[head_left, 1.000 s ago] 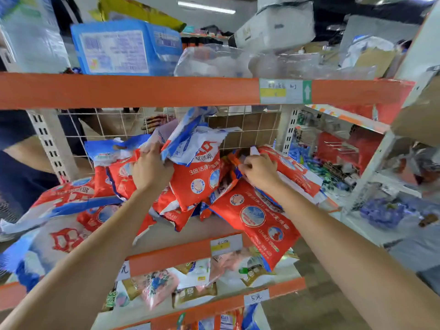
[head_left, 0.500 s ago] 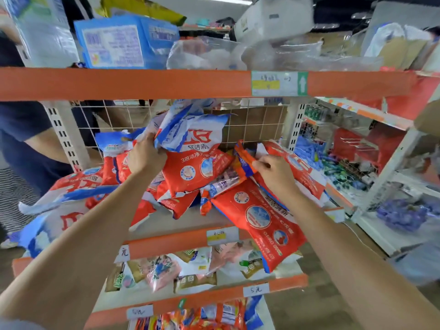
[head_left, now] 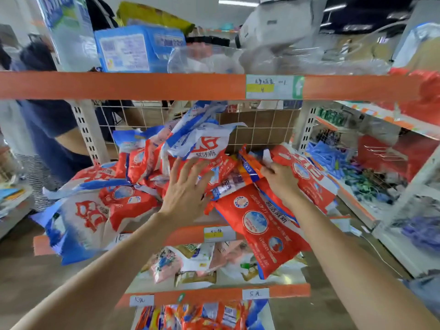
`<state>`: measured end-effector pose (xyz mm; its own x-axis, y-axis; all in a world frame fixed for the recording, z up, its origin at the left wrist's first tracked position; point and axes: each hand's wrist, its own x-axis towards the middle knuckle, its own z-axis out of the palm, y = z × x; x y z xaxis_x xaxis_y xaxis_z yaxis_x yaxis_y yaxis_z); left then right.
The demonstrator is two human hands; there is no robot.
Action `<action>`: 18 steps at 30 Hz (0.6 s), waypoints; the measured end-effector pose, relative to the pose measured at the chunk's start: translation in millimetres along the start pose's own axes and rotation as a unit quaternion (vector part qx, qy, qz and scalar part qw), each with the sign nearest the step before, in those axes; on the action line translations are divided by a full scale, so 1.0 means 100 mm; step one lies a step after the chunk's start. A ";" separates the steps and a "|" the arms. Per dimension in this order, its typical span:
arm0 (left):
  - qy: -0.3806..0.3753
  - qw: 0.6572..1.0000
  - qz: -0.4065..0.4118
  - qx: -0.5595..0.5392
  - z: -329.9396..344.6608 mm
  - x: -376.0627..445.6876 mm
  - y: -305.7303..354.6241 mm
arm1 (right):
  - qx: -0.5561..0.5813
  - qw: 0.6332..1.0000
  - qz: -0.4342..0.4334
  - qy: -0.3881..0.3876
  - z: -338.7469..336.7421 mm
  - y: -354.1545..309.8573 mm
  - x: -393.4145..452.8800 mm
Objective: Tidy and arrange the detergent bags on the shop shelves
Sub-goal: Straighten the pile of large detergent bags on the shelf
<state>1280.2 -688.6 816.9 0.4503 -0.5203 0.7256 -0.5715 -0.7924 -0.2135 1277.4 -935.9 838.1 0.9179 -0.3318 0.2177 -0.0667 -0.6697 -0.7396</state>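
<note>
2 hands are in the heap of detergent bags [head_left: 133,198] on the middle shelf [head_left: 190,234], set apart. Your left hand [head_left: 184,195] lies open, fingers spread flat on a red bag [head_left: 214,172]; your right hand [head_left: 279,179] is curled on the top edge of the right-hand bag [head_left: 307,177]. 1 large red bag [head_left: 259,229] already droops over the shelf lip just beside your right wrist. Tug the right-hand bag and that one may slide off. The white-and-blue bag [head_left: 200,144] perched above your left fingers looks ready to topple forward too.

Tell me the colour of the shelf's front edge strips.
Orange shelf edge, clearest in the head view.
</note>
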 end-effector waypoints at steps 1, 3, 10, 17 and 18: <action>-0.072 0.995 0.037 0.052 0.06 0.04 0.00 | 0.003 1.000 0.000 -0.009 -0.01 0.00 0.01; -0.184 0.973 0.048 0.128 0.14 0.14 -0.09 | 0.014 1.000 0.001 -0.027 -0.03 0.02 0.02; -0.200 0.967 0.004 0.155 0.14 0.28 -0.60 | 0.079 0.994 -0.013 -0.079 -0.20 0.03 -0.06; -0.211 0.958 -0.044 0.189 0.11 0.38 -0.72 | 0.360 0.929 0.063 -0.050 -0.38 0.11 -0.11; -0.213 0.958 -0.047 0.188 0.10 0.38 -0.71 | 0.425 0.901 0.072 -0.041 -0.41 0.13 -0.10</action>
<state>1345.3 -655.7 853.1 0.7720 -0.4610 0.4376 -0.2643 -0.8589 -0.4387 1250.8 -968.3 852.5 0.9517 -0.3014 0.0581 0.1045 0.1400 -0.9846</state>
